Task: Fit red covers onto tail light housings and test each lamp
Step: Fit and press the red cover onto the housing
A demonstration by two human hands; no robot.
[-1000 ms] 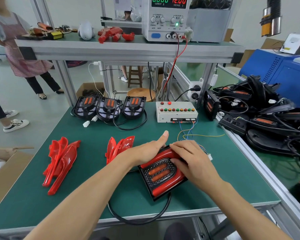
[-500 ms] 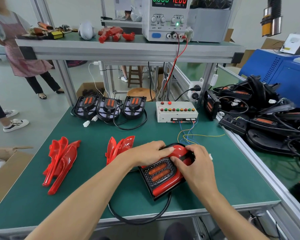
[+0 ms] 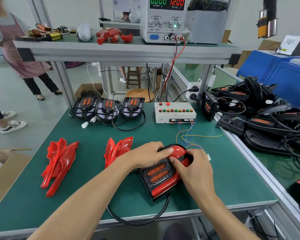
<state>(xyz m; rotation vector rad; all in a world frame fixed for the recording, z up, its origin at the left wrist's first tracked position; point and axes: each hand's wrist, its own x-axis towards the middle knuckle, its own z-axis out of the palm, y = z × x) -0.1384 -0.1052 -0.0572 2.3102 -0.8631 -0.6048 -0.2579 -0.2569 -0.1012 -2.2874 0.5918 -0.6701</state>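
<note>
A black tail light housing (image 3: 158, 174) with two orange strips lies on the green mat, a red cover (image 3: 177, 152) seated around its rim. My left hand (image 3: 145, 155) grips the cover's far left edge, fingers curled over it. My right hand (image 3: 194, 166) pinches the cover's right side, thumb on top. The housing's black cable (image 3: 140, 220) loops over the table's front edge. Two piles of loose red covers (image 3: 59, 163) (image 3: 117, 149) lie to the left. Three bare housings (image 3: 107, 108) stand at the back.
A white test box (image 3: 174, 112) with coloured buttons trails thin wires (image 3: 189, 137) toward the lamp. The power supply (image 3: 164, 18) on the shelf reads 0.000 and 12.00. Black lamps and cables (image 3: 260, 118) are heaped at the right. A person in an apron (image 3: 12, 49) stands far left.
My left hand went from flat with the thumb out to curled over the cover's far edge. My right hand slid to the right side, uncovering the cover's rounded top.
</note>
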